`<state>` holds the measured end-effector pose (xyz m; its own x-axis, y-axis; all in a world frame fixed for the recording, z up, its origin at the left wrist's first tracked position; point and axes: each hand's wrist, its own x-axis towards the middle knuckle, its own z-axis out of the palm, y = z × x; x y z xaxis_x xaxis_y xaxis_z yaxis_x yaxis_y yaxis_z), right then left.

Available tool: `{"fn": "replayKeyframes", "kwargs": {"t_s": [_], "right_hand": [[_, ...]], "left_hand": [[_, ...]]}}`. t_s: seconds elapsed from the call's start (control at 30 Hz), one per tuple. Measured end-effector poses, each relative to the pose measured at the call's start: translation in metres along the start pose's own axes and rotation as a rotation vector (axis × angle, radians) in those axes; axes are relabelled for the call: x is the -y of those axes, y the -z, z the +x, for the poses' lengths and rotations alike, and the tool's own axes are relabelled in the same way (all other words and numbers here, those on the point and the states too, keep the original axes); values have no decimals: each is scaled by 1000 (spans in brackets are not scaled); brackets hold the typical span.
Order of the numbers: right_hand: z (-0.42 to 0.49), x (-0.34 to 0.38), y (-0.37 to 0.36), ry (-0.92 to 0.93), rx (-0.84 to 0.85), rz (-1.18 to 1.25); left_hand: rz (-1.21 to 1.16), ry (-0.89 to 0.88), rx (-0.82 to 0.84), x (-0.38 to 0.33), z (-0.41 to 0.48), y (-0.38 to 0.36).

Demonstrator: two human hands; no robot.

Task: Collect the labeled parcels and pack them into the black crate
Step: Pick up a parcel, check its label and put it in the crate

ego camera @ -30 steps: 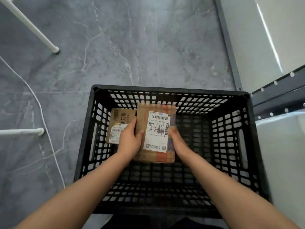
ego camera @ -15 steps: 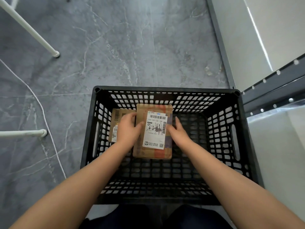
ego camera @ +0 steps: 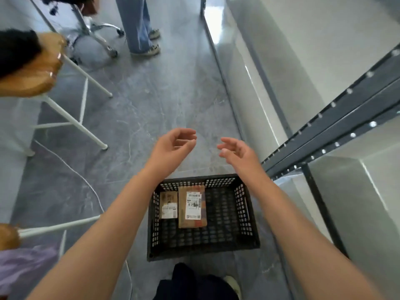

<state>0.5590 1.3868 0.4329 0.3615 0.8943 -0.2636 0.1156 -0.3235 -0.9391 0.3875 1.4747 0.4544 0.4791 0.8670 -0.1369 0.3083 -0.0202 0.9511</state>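
Lengthwise near-to-far, larger parcel (ego camera: pixel 192 210), flat.

Probably a storeroom or workspace: steel shelving (ego camera: pixel 346 109), grey floor (ego camera: pixel 162 105), stools (ego camera: pixel 32 72).

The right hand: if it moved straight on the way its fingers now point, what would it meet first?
Probably the bare left hand, whose curled fingers face the bare right hand across a gap. Depth is unclear, so it might also pass beside it.
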Motion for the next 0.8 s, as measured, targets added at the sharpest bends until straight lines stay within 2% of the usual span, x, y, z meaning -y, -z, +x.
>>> {"fn": "replayKeyframes", "kwargs": {"t_s": [0.2, 0.4, 0.6, 0.8], "right_hand": [[-79, 171, 79, 87, -159, 7], [-188, 269, 133, 188, -363, -27], [-305, 297, 167, 256, -707, -55], [-455, 275, 178, 192, -1071, 0]], "left_hand": [[21, -172, 122, -183, -35, 8], [53, -377, 360, -305, -82, -5], [-91, -627, 595, -381, -132, -52], [-180, -704, 904, -413, -230, -133]]}}
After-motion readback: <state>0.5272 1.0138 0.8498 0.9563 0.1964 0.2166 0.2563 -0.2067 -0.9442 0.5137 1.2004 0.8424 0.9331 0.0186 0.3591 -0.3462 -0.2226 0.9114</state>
